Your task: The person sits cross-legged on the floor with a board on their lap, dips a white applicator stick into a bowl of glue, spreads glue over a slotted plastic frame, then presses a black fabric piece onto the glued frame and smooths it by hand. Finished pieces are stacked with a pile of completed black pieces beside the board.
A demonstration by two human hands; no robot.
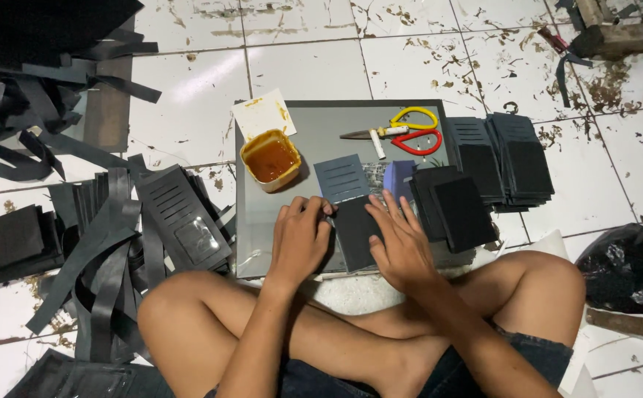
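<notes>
Person seated cross-legged on tiled floor. Both hands press flat on a black rectangular leather-like panel (355,232) lying on a grey glass work board (314,133). Left hand (299,239) has its fingers curled together on the panel's left edge; right hand (401,243) has its fingers spread, palm down. Neither grips.

Done, by the look: stacks of finished black slotted panels (502,158) at right. Left: a loose pile of cut black strips (108,250) at left. An open tub of amber glue (270,158) and red-and-yellow-handled scissors (406,133) sit on the board.
</notes>
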